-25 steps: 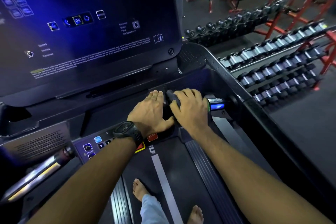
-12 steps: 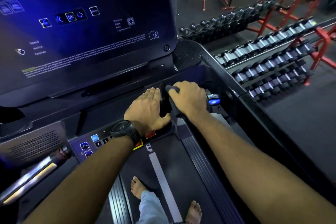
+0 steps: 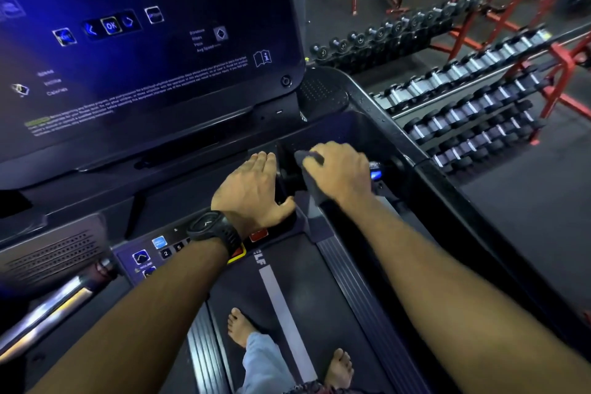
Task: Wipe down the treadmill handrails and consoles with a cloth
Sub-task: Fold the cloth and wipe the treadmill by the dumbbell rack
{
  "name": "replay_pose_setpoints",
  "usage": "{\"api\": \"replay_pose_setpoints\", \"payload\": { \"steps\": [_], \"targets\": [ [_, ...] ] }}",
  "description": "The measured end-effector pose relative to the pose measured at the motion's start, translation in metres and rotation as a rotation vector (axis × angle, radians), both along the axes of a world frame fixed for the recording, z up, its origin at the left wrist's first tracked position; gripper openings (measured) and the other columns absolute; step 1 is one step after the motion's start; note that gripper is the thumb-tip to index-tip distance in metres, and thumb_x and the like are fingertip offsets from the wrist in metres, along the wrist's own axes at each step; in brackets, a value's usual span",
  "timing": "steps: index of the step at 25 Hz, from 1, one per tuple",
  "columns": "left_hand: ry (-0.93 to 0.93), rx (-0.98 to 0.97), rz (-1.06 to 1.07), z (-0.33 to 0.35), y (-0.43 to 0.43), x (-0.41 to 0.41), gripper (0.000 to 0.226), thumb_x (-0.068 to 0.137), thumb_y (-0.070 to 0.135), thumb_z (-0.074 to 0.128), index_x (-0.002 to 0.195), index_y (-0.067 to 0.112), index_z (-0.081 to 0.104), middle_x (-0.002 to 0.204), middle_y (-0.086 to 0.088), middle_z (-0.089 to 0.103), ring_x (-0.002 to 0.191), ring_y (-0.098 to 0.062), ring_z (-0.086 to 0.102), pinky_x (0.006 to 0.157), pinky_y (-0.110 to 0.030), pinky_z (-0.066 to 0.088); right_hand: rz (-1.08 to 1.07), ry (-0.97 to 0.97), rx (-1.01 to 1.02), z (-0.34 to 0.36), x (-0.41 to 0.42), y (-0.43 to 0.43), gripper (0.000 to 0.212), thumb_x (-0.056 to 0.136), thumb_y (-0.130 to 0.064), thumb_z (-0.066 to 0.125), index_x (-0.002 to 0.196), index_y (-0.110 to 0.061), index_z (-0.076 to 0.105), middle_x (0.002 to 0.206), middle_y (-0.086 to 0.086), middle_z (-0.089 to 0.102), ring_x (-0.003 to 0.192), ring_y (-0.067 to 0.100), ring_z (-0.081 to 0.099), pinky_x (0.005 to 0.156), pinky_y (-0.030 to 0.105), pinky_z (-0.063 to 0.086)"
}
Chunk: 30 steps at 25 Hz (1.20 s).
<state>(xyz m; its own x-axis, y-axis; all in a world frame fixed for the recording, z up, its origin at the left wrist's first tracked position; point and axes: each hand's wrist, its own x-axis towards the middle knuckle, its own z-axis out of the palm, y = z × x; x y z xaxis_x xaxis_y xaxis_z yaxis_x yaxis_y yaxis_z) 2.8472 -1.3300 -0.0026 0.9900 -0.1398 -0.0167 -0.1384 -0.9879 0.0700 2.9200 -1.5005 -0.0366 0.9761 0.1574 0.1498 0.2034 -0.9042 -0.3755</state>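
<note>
Head view: the cloth (image 3: pixel 312 185), dark and mostly covered, lies under the right hand (image 3: pixel 340 169), whose fingers curl over it and clamp it round a short black grip (image 3: pixel 287 174) on the ledge below the screen (image 3: pixel 144 41), right of centre. The left hand (image 3: pixel 252 192) rests flat just beside the grip, fingers straight and together and holding nothing, thumb spread towards the cloth. A watch (image 3: pixel 212 230) sits on that wrist, which covers part of a red button (image 3: pixel 259 235) next to the keypad (image 3: pixel 153 249). The grip sits in a dark recess, with the side rail (image 3: pixel 383 112) close on the right and the screen's lower edge overhanging the ledge behind; open room lies towards the belt (image 3: pixel 287 297), where two bare feet (image 3: pixel 238 326) stand, one cut off by the frame. A steel handrail (image 3: pixel 48 307) runs out of view at lower left. The grip's shape is lost in shadow, and the screen's small print is too blurred to read. Dumbbell racks (image 3: pixel 463 105) stand beyond the rail.
</note>
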Motion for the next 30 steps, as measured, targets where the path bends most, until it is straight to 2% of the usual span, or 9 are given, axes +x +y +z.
{"api": "replay_pose_setpoints", "payload": {
  "steps": [2,5,10,13,17,20,24,27,30],
  "targets": [
    [0.0,0.002,-0.008,0.0,0.0,0.0,0.092,0.088,0.06,0.05,0.153,0.001,0.021,0.159,-0.018,0.028,0.148,-0.026,0.026,0.12,-0.032,0.019,-0.101,0.163,0.045,0.011,0.012,-0.007,0.034,0.09,-0.047,0.048,0.1,-0.025,0.072,0.102,0.002,0.071,0.097,0.031,0.063,0.077,0.038,0.042],
    [-0.001,0.013,0.001,-0.003,0.001,-0.001,0.093,0.087,0.061,0.049,0.153,0.001,0.022,0.158,-0.018,0.029,0.148,-0.026,0.027,0.12,-0.034,0.021,-0.158,-0.155,0.073,-0.022,-0.026,-0.015,0.038,0.087,-0.042,0.047,0.11,-0.023,0.071,0.115,-0.003,0.069,0.114,0.027,0.058,0.093,0.048,0.043],
    [-0.007,0.017,0.009,-0.003,-0.001,0.0,0.092,0.087,0.059,0.052,0.152,0.001,0.024,0.157,-0.018,0.032,0.147,-0.027,0.029,0.119,-0.035,0.024,-0.138,0.022,0.041,-0.006,-0.001,-0.021,0.036,0.088,-0.043,0.046,0.103,-0.024,0.072,0.103,-0.004,0.069,0.103,0.026,0.061,0.084,0.044,0.045],
    [-0.002,0.026,0.019,-0.002,-0.002,-0.002,0.092,0.087,0.06,0.051,0.152,0.001,0.025,0.157,-0.018,0.032,0.147,-0.027,0.029,0.119,-0.035,0.024,-0.132,-0.181,0.019,-0.026,-0.028,-0.025,0.037,0.087,-0.042,0.046,0.108,-0.022,0.07,0.111,-0.002,0.067,0.112,0.027,0.058,0.089,0.047,0.044],
    [0.004,0.019,0.021,-0.001,-0.002,0.0,0.092,0.087,0.059,0.052,0.153,0.001,0.024,0.158,-0.017,0.03,0.148,-0.026,0.027,0.12,-0.034,0.023,-0.163,0.164,0.054,0.002,0.023,-0.041,0.033,0.092,-0.049,0.047,0.092,-0.024,0.069,0.092,-0.002,0.066,0.097,0.028,0.062,0.079,0.039,0.043],
    [0.004,0.027,0.025,0.0,-0.003,-0.002,0.091,0.087,0.058,0.053,0.152,0.001,0.025,0.158,-0.018,0.031,0.147,-0.026,0.028,0.119,-0.034,0.023,-0.201,-0.108,0.094,-0.026,-0.014,-0.043,0.037,0.09,-0.041,0.049,0.114,-0.023,0.07,0.118,-0.001,0.066,0.119,0.027,0.054,0.094,0.048,0.043],
    [-0.002,0.031,0.025,-0.001,-0.003,0.0,0.091,0.087,0.058,0.053,0.152,0.001,0.026,0.157,-0.018,0.032,0.147,-0.027,0.03,0.119,-0.035,0.024,-0.218,0.045,0.068,-0.01,0.018,-0.055,0.034,0.089,-0.045,0.05,0.104,-0.024,0.073,0.106,0.002,0.068,0.104,0.029,0.06,0.086,0.042,0.044],
    [0.01,0.042,0.03,-0.001,-0.004,-0.001,0.091,0.087,0.058,0.053,0.152,0.0,0.026,0.157,-0.018,0.032,0.147,-0.027,0.029,0.119,-0.035,0.023,-0.273,-0.113,0.108,-0.023,-0.014,-0.026,0.038,0.085,-0.041,0.049,0.108,-0.023,0.073,0.113,-0.001,0.069,0.115,0.026,0.057,0.097,0.051,0.042],
    [0.008,0.043,0.023,0.0,-0.005,0.0,0.092,0.087,0.059,0.051,0.152,0.0,0.025,0.157,-0.018,0.032,0.147,-0.027,0.029,0.12,-0.034,0.022,-0.068,-0.153,0.049,-0.026,-0.009,-0.028,0.04,0.085,-0.044,0.048,0.108,-0.024,0.073,0.109,-0.004,0.07,0.108,0.025,0.061,0.09,0.046,0.045]
  ]
}}
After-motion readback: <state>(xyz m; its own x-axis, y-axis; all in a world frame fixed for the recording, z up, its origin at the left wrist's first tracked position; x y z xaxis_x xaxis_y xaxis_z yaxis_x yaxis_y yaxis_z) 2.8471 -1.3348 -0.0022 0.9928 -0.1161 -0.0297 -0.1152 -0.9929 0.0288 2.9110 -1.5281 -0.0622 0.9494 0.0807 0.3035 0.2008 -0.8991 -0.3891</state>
